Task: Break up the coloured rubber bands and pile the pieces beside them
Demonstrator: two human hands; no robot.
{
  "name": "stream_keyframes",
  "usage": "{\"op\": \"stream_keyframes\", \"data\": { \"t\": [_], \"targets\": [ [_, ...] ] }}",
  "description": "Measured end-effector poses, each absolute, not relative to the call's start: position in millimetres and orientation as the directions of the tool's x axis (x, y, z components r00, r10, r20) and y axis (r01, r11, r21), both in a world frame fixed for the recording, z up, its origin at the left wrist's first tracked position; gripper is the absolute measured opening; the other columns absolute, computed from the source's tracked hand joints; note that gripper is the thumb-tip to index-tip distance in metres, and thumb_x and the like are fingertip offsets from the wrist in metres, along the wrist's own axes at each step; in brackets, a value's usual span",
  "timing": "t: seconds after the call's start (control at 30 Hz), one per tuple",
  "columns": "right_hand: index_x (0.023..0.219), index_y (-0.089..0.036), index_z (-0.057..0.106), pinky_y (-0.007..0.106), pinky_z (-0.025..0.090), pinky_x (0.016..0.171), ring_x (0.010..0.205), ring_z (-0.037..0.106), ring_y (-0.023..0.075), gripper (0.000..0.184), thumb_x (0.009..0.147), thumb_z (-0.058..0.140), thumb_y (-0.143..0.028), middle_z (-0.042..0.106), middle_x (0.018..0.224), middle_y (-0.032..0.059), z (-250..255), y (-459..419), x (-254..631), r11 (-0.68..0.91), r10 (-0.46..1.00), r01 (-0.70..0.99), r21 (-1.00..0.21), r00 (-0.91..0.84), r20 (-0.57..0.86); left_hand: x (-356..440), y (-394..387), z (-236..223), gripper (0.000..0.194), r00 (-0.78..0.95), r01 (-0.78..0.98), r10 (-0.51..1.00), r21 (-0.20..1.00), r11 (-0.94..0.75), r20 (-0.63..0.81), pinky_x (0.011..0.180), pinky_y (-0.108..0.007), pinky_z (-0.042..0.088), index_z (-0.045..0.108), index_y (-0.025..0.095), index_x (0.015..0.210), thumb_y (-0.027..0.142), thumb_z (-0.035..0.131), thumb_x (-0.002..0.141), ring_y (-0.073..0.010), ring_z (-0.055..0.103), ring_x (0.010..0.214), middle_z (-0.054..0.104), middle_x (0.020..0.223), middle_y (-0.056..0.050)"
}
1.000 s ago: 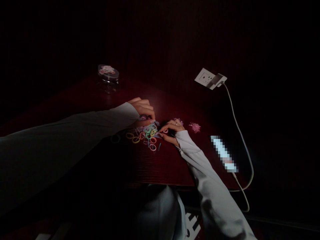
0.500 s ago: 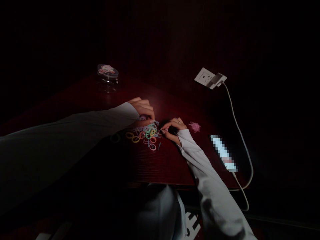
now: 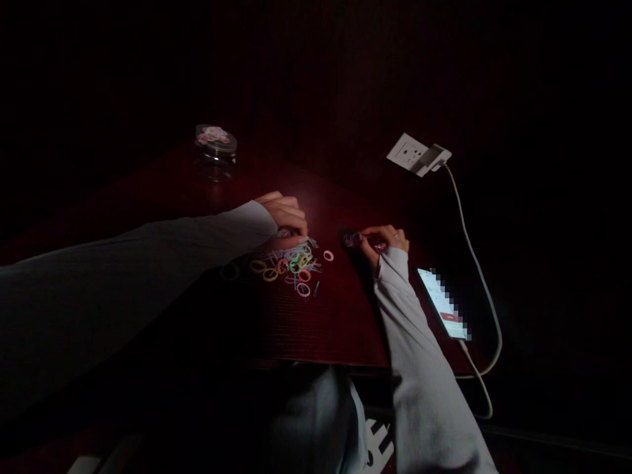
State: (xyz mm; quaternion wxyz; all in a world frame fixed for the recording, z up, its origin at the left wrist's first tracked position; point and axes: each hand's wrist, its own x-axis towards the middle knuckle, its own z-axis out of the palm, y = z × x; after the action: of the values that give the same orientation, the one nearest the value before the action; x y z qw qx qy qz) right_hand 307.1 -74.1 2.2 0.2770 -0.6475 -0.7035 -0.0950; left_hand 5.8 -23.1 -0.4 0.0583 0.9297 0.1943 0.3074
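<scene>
On the dark red table, a loose heap of small elastic bands and coloured hair ties [image 3: 299,262] spreads out in green, yellow, orange and pink. My left hand [image 3: 287,217] rests curled over the far side of this heap, thumb and fingertips together among the bands; what they pinch is hidden. Further right, my right hand [image 3: 388,240] has its thumb and forefinger closed beside a clump of purplish thin bands [image 3: 352,239]. Pink thin bands [image 3: 380,247] show partly beneath its palm. Between the hands lies a single pink hair tie [image 3: 328,255].
A clear round jar [image 3: 216,155] with a decorated lid stands at the back left. A lit phone [image 3: 443,303] lies at the right, its white cable [image 3: 467,227] looping to a charger in the wall socket [image 3: 409,154]. The table's front edge [image 3: 320,363] is near my lap.
My right hand has moved right, from the heap's edge to the pink bands. The purplish clump and the single pink hair tie now show clearly. My left hand stays nearly where it was.
</scene>
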Motion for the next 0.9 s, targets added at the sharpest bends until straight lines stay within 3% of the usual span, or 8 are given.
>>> {"op": "stream_keyframes", "data": {
  "t": [0.1,0.2,0.33,0.43,0.57,0.67,0.77,0.9],
  "targets": [
    [0.099,-0.025,0.075,0.040,0.033,0.089,0.102,0.051,0.0265,0.026,0.092,0.060,-0.045,0.069,0.102,0.0067,4.8,-75.2,317.4,-0.033,0.843,0.986,-0.161,0.114,0.526,5.3,-23.8,0.2,0.031,0.741,0.327,0.396,0.223,-0.918,0.543,0.089,-0.036,0.034,0.070,0.023,0.088,0.040,0.046,0.099,-0.0184,0.061,0.093,0.077,0.091,0.001],
    [0.096,-0.025,0.075,0.039,0.030,0.088,0.101,0.049,0.0262,0.024,0.090,0.064,-0.045,0.069,0.101,0.0068,1.7,-72.1,315.7,-0.103,0.877,0.982,-0.160,0.165,0.450,4.9,-24.5,1.0,0.032,0.748,0.328,0.394,0.218,-0.919,0.534,0.090,-0.036,0.034,0.070,0.023,0.089,0.041,0.045,0.099,-0.0184,0.060,0.094,0.077,0.092,0.001],
    [0.095,-0.025,0.076,0.040,0.029,0.086,0.100,0.048,0.0260,0.020,0.086,0.069,-0.042,0.069,0.101,0.0067,-2.8,-67.5,309.0,-0.148,0.907,0.968,-0.204,0.216,0.361,5.4,-24.7,0.6,0.030,0.739,0.346,0.421,0.240,-0.907,0.527,0.091,-0.035,0.034,0.070,0.025,0.086,0.040,0.046,0.098,-0.0176,0.060,0.093,0.077,0.091,0.002],
    [0.099,-0.026,0.076,0.041,0.031,0.088,0.101,0.049,0.0269,0.020,0.089,0.066,-0.040,0.070,0.102,0.0071,-1.8,-69.6,309.7,-0.137,0.887,0.949,-0.283,0.244,0.391,5.5,-24.1,-0.4,0.031,0.732,0.345,0.419,0.238,-0.908,0.537,0.091,-0.035,0.034,0.070,0.025,0.085,0.040,0.046,0.098,-0.0174,0.061,0.093,0.077,0.090,0.002],
    [0.100,-0.022,0.076,0.045,0.035,0.091,0.099,0.051,0.0270,0.035,0.101,0.046,-0.040,0.070,0.099,0.0094,1.9,-76.1,307.4,-0.020,0.840,0.931,-0.365,0.213,0.498,4.9,-23.3,-0.2,0.032,0.739,0.328,0.396,0.222,-0.918,0.545,0.091,-0.036,0.034,0.070,0.024,0.087,0.040,0.045,0.099,-0.0178,0.061,0.093,0.077,0.090,0.002],
    [0.099,-0.023,0.077,0.044,0.039,0.090,0.096,0.052,0.0253,0.046,0.107,0.034,-0.040,0.070,0.095,0.0085,1.8,-81.3,293.5,0.209,0.840,0.916,-0.343,0.011,0.542,4.5,-22.9,1.2,0.032,0.741,0.342,0.416,0.237,-0.909,0.527,0.091,-0.035,0.034,0.070,0.024,0.086,0.040,0.046,0.099,-0.0179,0.062,0.094,0.077,0.090,0.002],
    [0.099,-0.025,0.078,0.042,0.041,0.092,0.097,0.051,0.0241,0.026,0.100,0.057,-0.042,0.068,0.094,0.0059,-3.9,-85.4,274.4,0.505,0.788,0.825,-0.253,-0.321,0.526,3.7,-22.0,2.4,0.035,0.770,0.327,0.399,0.229,-0.917,0.498,0.091,-0.035,0.034,0.071,0.025,0.089,0.043,0.043,0.100,-0.0182,0.062,0.095,0.077,0.093,0.002],
    [0.098,-0.030,0.078,0.041,0.041,0.095,0.097,0.052,0.0226,0.012,0.088,0.074,-0.034,0.066,0.097,0.0021,-16.0,-85.2,261.6,0.583,0.789,0.777,-0.236,-0.473,0.393,2.9,-21.3,1.7,0.036,0.771,0.335,0.397,0.213,-0.918,0.498,0.093,-0.035,0.034,0.070,0.025,0.090,0.044,0.041,0.101,-0.0178,0.062,0.096,0.077,0.095,0.002]
  ]
}}
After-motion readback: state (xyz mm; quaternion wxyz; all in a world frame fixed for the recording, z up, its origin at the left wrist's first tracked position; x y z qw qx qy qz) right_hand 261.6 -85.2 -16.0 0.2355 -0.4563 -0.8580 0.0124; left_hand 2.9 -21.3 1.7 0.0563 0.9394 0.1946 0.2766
